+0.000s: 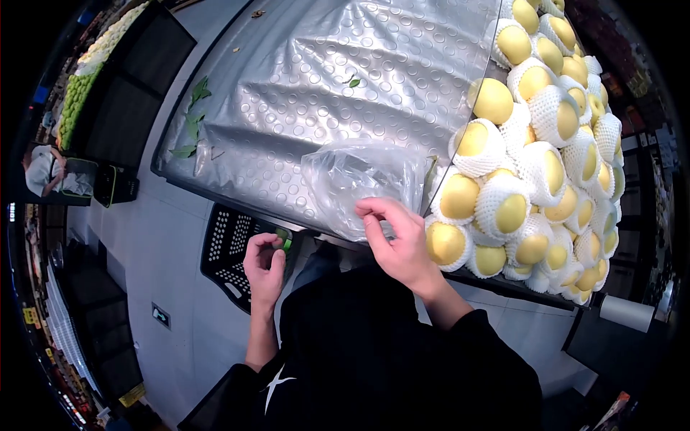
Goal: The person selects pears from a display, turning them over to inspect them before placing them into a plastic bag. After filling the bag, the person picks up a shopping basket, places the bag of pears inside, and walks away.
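Note:
A crumpled clear plastic bag [332,178] lies at the front edge of the display counter, which is covered in silver dimpled sheeting [287,108]. My right hand [399,243] is over the bag's near right part, fingers bent and thumb a little apart from them; no grip on the plastic shows. Lower left, my left hand [264,269] hovers above the black basket, its fingers curled with a gap to the thumb and nothing visible between them. To the right of the bag, yellow round fruits [512,213] in white foam nets are piled up.
A black perforated basket [224,248] stands on the floor below the counter, with something green [286,243] at its right side. Green leaves [192,128] lie at the counter's left edge. Further left, a person [44,171] is near another produce stand [72,108]. A paper roll [627,313] sits lower right.

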`<state>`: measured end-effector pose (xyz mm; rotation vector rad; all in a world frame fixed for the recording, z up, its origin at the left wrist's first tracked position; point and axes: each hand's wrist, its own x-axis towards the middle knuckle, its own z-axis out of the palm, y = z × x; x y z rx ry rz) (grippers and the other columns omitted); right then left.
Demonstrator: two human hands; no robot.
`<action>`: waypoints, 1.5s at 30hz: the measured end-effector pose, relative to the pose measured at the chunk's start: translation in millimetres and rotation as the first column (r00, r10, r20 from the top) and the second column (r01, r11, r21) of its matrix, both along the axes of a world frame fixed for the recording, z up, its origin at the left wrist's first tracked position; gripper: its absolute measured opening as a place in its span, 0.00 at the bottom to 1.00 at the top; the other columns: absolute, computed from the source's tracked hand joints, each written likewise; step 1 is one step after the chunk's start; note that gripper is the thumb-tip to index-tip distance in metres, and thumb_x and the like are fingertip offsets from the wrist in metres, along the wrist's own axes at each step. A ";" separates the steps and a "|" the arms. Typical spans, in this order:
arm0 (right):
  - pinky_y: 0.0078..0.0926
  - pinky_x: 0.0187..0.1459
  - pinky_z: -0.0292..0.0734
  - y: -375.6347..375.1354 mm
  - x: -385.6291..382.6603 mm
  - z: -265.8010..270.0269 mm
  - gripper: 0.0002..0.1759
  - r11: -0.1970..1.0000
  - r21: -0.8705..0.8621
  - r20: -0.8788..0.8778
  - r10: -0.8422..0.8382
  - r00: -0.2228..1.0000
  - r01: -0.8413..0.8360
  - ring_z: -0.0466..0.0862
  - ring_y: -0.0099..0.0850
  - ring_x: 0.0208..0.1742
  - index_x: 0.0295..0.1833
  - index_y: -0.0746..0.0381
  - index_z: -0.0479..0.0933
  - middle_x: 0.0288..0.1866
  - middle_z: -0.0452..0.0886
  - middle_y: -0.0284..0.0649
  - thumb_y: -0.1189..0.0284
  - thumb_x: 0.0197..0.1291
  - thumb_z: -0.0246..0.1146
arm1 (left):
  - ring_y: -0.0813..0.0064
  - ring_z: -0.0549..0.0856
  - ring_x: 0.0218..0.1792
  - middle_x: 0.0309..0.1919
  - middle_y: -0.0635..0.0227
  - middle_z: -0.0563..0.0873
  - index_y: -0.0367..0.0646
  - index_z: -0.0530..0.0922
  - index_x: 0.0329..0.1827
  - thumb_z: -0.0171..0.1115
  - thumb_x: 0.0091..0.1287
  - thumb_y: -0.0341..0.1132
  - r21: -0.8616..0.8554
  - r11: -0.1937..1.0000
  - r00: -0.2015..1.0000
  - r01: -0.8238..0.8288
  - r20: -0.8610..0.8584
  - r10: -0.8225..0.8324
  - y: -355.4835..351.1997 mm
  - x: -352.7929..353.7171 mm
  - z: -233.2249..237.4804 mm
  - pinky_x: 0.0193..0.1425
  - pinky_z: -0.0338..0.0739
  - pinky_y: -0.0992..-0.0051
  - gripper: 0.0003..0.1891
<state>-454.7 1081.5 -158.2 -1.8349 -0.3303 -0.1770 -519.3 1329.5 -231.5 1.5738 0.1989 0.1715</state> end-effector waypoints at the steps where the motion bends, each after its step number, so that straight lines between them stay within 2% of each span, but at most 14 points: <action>1: 0.31 0.45 0.81 -4.7 8.0 1.3 0.12 1.000 -0.012 0.006 -0.021 1.000 0.021 0.87 0.39 0.43 0.51 0.66 0.80 0.43 0.85 0.46 0.82 0.63 0.60 | 0.79 0.80 0.44 0.43 0.65 0.82 0.39 0.77 0.50 0.58 0.66 0.21 0.040 0.993 0.990 0.108 0.082 -0.111 -12.9 17.1 14.2 0.50 0.76 0.78 0.11; 4: 0.31 0.47 0.82 -7.9 27.5 2.8 0.15 0.961 -0.250 0.039 -0.114 0.993 0.120 0.88 0.39 0.44 0.52 0.66 0.81 0.44 0.86 0.47 0.86 0.62 0.56 | 0.63 0.84 0.44 0.42 0.57 0.82 0.37 0.78 0.43 0.61 0.56 0.20 0.499 0.818 0.837 0.285 0.286 -0.466 -46.6 68.9 61.4 0.48 0.80 0.67 0.11; 7: 0.43 0.52 0.79 -4.8 43.2 -5.2 0.20 0.843 -0.534 -0.091 -0.132 0.987 0.063 0.84 0.52 0.49 0.52 0.67 0.80 0.45 0.85 0.54 0.87 0.55 0.53 | 0.53 0.84 0.42 0.39 0.55 0.82 0.38 0.79 0.40 0.62 0.55 0.23 0.662 0.665 0.753 0.346 0.227 -0.618 -71.5 99.4 61.2 0.46 0.80 0.58 0.09; 8: 0.43 0.52 0.79 -4.9 48.8 -8.9 0.20 0.833 -0.548 -0.083 -0.146 0.986 0.077 0.84 0.52 0.49 0.52 0.67 0.80 0.45 0.85 0.54 0.87 0.55 0.53 | 0.53 0.84 0.42 0.39 0.55 0.82 0.38 0.79 0.40 0.62 0.55 0.23 0.652 0.672 0.744 0.350 0.242 -0.623 -72.0 107.5 59.4 0.46 0.80 0.58 0.09; 10: 0.46 0.52 0.79 -3.4 54.6 -15.1 0.17 0.650 -0.750 -0.175 -0.020 0.984 -0.120 0.84 0.54 0.49 0.51 0.67 0.81 0.44 0.85 0.56 0.83 0.56 0.55 | 0.51 0.84 0.40 0.44 0.57 0.84 0.43 0.80 0.40 0.59 0.58 0.25 0.686 0.459 0.698 0.564 -0.100 -0.709 -68.4 117.2 53.1 0.44 0.79 0.56 0.08; 14: 0.48 0.47 0.79 16.1 64.9 -17.8 0.23 0.497 -0.828 -0.353 -0.099 0.930 -0.261 0.85 0.53 0.45 0.57 0.67 0.77 0.39 0.84 0.55 0.76 0.53 0.62 | 0.50 0.85 0.39 0.39 0.57 0.84 0.42 0.79 0.38 0.58 0.58 0.25 0.664 0.422 0.629 0.617 -0.095 -0.771 -50.6 126.5 42.3 0.43 0.80 0.56 0.06; 19: 0.52 0.46 0.79 38.1 62.7 4.8 0.35 0.649 -0.760 -0.351 -0.349 0.869 -0.046 0.85 0.56 0.41 0.71 0.69 0.61 0.36 0.85 0.57 0.72 0.57 0.59 | 0.50 0.85 0.39 0.38 0.57 0.84 0.41 0.79 0.39 0.56 0.57 0.24 0.566 0.510 0.565 0.648 0.092 -0.820 -39.6 131.8 46.2 0.43 0.80 0.56 0.08; 23: 0.52 0.45 0.78 47.5 60.0 29.4 0.31 0.778 -0.621 -0.491 -0.483 0.725 0.098 0.85 0.57 0.40 0.69 0.70 0.65 0.37 0.85 0.58 0.71 0.60 0.58 | 0.48 0.82 0.46 0.43 0.53 0.82 0.38 0.76 0.42 0.54 0.54 0.19 0.458 0.641 0.583 0.616 0.283 -0.762 -43.8 140.4 30.4 0.49 0.79 0.55 0.12; 25: 0.51 0.46 0.78 38.9 57.1 22.5 0.27 0.599 -0.799 -0.264 -0.429 0.864 0.054 0.84 0.57 0.41 0.67 0.68 0.68 0.37 0.84 0.59 0.73 0.62 0.56 | 0.46 0.81 0.49 0.43 0.51 0.80 0.37 0.75 0.42 0.54 0.52 0.18 0.422 0.748 0.618 0.513 0.423 -0.663 -47.6 144.8 22.6 0.51 0.77 0.55 0.13; 31: 0.50 0.49 0.77 27.0 63.7 -20.6 0.24 0.806 -0.561 -0.107 -0.297 0.949 0.189 0.83 0.56 0.47 0.65 0.65 0.72 0.43 0.83 0.59 0.76 0.62 0.54 | 0.45 0.79 0.47 0.40 0.50 0.77 0.36 0.73 0.44 0.55 0.51 0.17 0.454 0.738 0.660 0.499 0.353 -0.663 -55.1 153.1 12.6 0.51 0.75 0.54 0.16; 34: 0.48 0.49 0.78 21.0 69.3 -28.4 0.24 0.729 -0.676 -0.132 -0.264 0.956 0.107 0.84 0.53 0.48 0.64 0.65 0.72 0.43 0.84 0.58 0.76 0.62 0.54 | 0.43 0.81 0.45 0.41 0.48 0.79 0.36 0.72 0.46 0.56 0.54 0.19 0.453 0.736 0.651 0.502 0.362 -0.667 -55.6 160.0 6.7 0.50 0.76 0.52 0.15; 36: 0.47 0.49 0.79 17.2 67.2 -26.9 0.24 0.633 -0.769 -0.108 -0.270 0.957 0.092 0.85 0.52 0.47 0.64 0.65 0.73 0.42 0.84 0.57 0.76 0.61 0.55 | 0.41 0.83 0.42 0.41 0.45 0.83 0.35 0.72 0.49 0.55 0.60 0.24 0.573 0.585 0.693 0.574 0.040 -0.720 -54.3 162.3 9.1 0.47 0.77 0.49 0.14; 40: 0.46 0.49 0.79 5.5 67.4 -6.3 0.23 0.424 -0.905 -0.185 -0.297 0.937 -0.044 0.84 0.52 0.45 0.62 0.66 0.73 0.40 0.84 0.55 0.71 0.60 0.60 | 0.39 0.84 0.39 0.37 0.44 0.86 0.34 0.73 0.53 0.56 0.63 0.27 0.701 0.422 0.693 0.574 -0.142 -0.707 -46.7 162.2 24.2 0.45 0.78 0.48 0.16; 45: 0.47 0.45 0.80 -2.1 50.7 12.7 0.21 0.417 -0.896 -0.266 -0.235 0.935 -0.150 0.86 0.50 0.42 0.53 0.66 0.76 0.36 0.85 0.51 0.67 0.56 0.65 | 0.46 0.87 0.35 0.27 0.49 0.86 0.35 0.77 0.55 0.67 0.58 0.36 0.871 0.087 0.686 0.484 -0.316 -0.655 -26.7 151.1 71.0 0.42 0.82 0.53 0.22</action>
